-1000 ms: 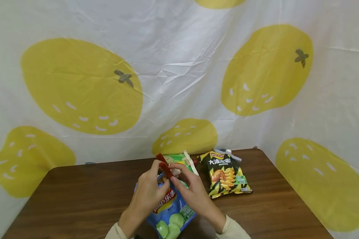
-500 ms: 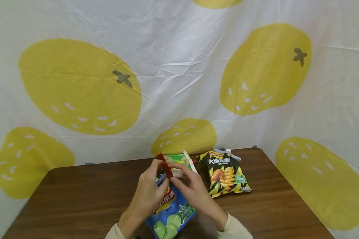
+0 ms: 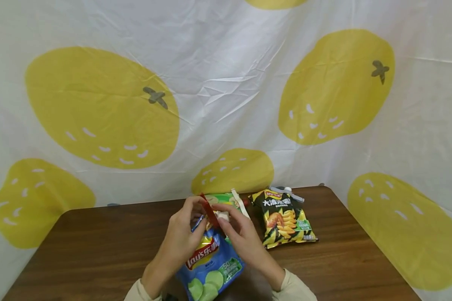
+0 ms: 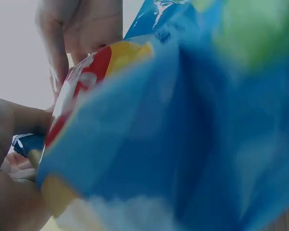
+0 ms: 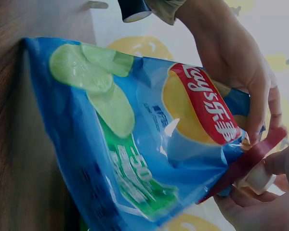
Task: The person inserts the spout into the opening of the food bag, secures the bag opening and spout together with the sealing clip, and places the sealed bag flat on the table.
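Note:
A blue chip bag [image 3: 211,267] hangs between the two hands, its top edge gathered at a red bag clip [image 3: 211,212] with a white cap [image 5: 260,178]. My left hand [image 3: 181,236] pinches the bag's folded top at the clip's far end. With thumb and fingers, my right hand [image 3: 245,238] holds the clip by its capped end, as the right wrist view shows. The clip lies slantwise across the bag's top. In the left wrist view the blue bag [image 4: 149,125] fills most of the picture and hides much of the fingers.
Behind the hands lies a green snack bag [image 3: 220,199] with a white clip [image 3: 240,203] on it. A black chip bag [image 3: 286,219] with a grey clip [image 3: 286,194] lies to the right on the wooden table [image 3: 105,246]. A lemon-print cloth [image 3: 226,117] hangs behind.
The blue bag's lower end has swung a little to the left, and its label shows more. My left hand has shifted slightly left and tilted; the right has barely moved.

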`<action>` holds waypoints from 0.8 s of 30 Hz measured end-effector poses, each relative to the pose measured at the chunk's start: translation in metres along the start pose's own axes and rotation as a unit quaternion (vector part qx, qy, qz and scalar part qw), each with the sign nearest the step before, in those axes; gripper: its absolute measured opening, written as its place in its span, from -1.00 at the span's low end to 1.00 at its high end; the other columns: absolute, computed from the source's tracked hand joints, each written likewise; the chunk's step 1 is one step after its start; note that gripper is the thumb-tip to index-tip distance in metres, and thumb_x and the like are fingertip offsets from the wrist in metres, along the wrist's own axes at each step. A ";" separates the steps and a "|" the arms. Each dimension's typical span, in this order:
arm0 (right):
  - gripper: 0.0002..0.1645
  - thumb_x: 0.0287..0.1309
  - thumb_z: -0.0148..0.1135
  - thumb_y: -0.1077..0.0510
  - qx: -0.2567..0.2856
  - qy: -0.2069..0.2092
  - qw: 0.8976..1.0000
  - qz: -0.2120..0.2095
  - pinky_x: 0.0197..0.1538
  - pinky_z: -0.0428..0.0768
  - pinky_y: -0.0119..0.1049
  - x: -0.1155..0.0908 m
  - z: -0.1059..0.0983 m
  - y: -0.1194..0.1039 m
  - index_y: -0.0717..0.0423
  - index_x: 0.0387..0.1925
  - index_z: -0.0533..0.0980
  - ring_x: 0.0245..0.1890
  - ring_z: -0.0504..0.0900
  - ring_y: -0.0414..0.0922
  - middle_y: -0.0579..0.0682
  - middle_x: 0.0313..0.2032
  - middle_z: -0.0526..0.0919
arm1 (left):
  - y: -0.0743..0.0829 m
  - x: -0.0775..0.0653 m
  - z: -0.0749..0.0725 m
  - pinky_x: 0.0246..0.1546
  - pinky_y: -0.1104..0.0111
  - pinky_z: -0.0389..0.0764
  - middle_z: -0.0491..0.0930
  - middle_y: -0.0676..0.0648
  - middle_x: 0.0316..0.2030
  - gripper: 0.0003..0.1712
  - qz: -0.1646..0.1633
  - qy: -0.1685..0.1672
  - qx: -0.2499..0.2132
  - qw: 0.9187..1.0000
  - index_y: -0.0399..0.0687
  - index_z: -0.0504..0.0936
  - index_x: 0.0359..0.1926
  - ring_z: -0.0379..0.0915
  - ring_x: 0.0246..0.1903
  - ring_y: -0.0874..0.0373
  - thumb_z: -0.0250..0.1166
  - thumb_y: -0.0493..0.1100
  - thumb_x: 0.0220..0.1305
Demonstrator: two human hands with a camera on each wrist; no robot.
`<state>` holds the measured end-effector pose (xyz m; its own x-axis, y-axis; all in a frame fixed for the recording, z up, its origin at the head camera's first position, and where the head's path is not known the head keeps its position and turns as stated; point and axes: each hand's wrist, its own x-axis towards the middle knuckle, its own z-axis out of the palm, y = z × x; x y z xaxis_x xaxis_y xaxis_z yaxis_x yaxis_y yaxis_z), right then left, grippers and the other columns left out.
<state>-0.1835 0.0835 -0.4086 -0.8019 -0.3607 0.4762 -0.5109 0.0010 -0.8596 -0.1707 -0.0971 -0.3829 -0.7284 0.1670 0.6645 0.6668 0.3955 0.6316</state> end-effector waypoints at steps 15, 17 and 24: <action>-0.60 0.48 0.03 0.17 -0.144 -0.030 0.989 -0.023 0.22 0.50 -0.16 0.002 -0.004 0.004 0.10 0.26 0.48 0.24 0.51 -0.07 -0.01 0.21 0.58 | -0.006 0.000 -0.003 -0.25 0.34 0.67 0.65 -0.06 -0.26 -0.53 0.023 0.016 0.044 0.999 -0.20 0.51 -0.05 0.63 -0.27 0.21 0.35 -0.59 0.01; -0.59 0.48 0.04 0.17 -0.158 -0.051 0.986 -0.015 0.25 0.47 -0.11 0.002 -0.008 0.004 0.11 0.28 0.47 0.27 0.49 -0.06 0.01 0.23 0.57 | -0.007 -0.001 -0.002 -0.22 0.34 0.67 0.65 -0.05 -0.24 -0.51 0.006 -0.010 0.046 0.999 -0.17 0.53 -0.04 0.63 -0.24 0.20 0.40 -0.55 0.00; -0.46 0.50 0.00 0.17 -0.159 -0.125 0.979 0.004 0.27 0.46 -0.12 0.001 -0.018 0.003 0.02 0.44 0.29 0.34 0.41 -0.06 -0.02 0.35 0.44 | -0.005 -0.003 0.003 -0.17 0.35 0.65 0.63 0.00 -0.14 -0.41 -0.024 -0.085 0.072 0.994 -0.16 0.57 0.06 0.59 -0.16 0.20 0.47 -0.51 -0.04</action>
<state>-0.1915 0.0997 -0.4070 -0.7260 -0.5766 0.3749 -0.6071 0.2812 -0.7432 -0.1726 -0.0971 -0.3890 -0.7835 0.2892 0.5500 0.6096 0.5297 0.5898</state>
